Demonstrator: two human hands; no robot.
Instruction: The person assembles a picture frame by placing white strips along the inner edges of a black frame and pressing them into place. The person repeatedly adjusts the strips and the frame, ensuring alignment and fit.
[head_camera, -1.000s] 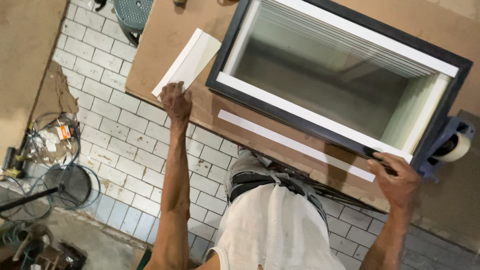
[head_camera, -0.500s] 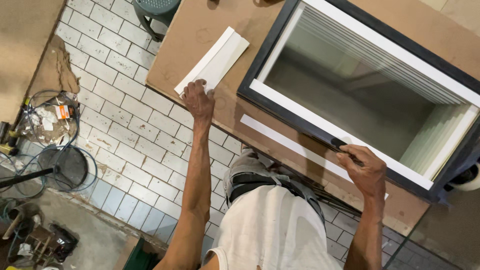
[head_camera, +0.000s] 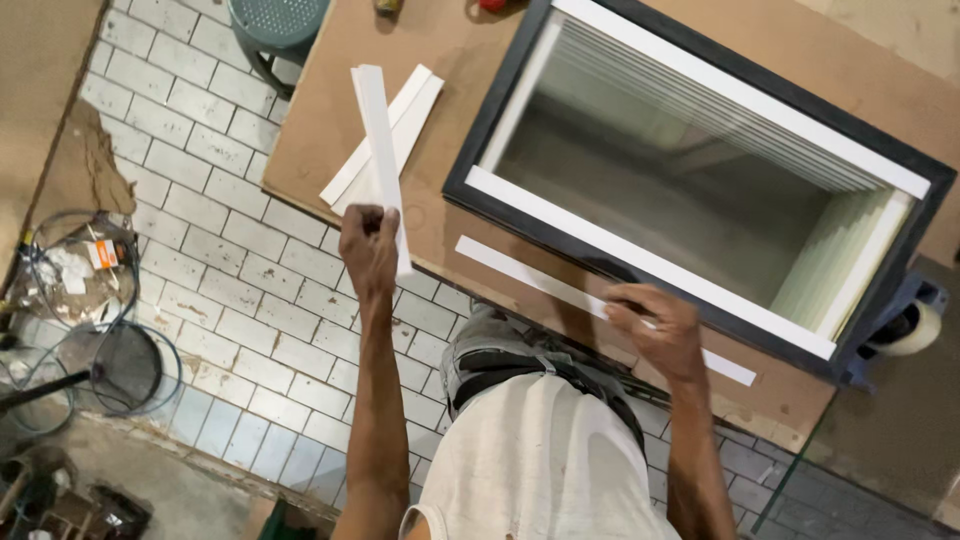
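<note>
Left hand (head_camera: 368, 243) fingers clenched on near end of white strip (head_camera: 380, 150); strip lifted off brown board (head_camera: 330, 120), long axis running away from body, far end pointing toward green stool (head_camera: 275, 22). Judged light, thin, stiff but likely to flex; best gripped near end or mid-length. More white strips (head_camera: 395, 125) lie beneath. Right hand (head_camera: 655, 330) fingers curled over flat strip (head_camera: 520, 270) beside black-framed glass unit (head_camera: 700, 190); grip possibly loose, hard to tell.

label (head_camera: 101, 254) | small orange-white tag — inside clear round container (head_camera: 75, 265) | far left
</note>
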